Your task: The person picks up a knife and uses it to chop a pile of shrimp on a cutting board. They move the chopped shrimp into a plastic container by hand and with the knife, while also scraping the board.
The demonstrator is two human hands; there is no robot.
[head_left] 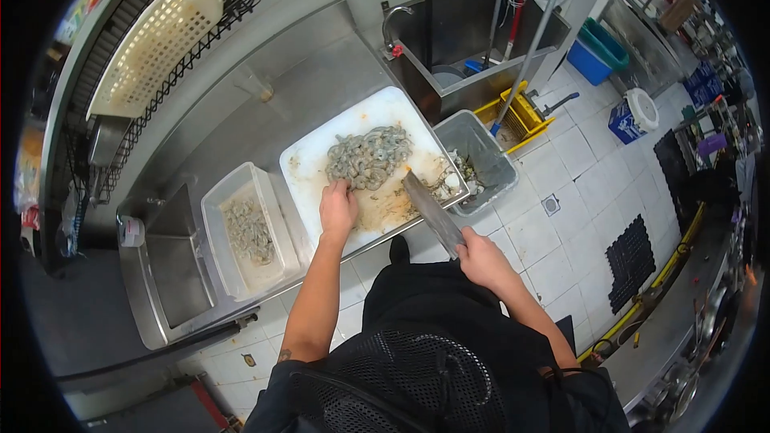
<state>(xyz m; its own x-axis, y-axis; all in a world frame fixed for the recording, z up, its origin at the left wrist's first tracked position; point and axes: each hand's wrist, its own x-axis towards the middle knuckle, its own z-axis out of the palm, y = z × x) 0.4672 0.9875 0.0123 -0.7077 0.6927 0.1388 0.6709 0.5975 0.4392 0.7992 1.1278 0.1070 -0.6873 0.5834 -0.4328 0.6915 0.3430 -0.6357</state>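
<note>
A pile of grey peeled shrimp (370,156) lies on the white cutting board (309,164). My left hand (338,207) rests at the pile's lower left edge, its fingers bent together; whatever they hold is too small to make out. In my right hand (484,259) is the handle of a wide-bladed knife (431,210), whose blade points up and left over the board's right part. Shell scraps (439,184) lie beyond the blade tip. Left of the board stands a clear plastic tub (215,207) with more shrimp in cloudy liquid.
A grey bin (499,168) with shells stands against the counter's right end. Sinks lie at the left (178,273) and back right (473,96). A yellow mop bucket (525,119) is beyond the bin. A wire rack (172,84) hangs upper left.
</note>
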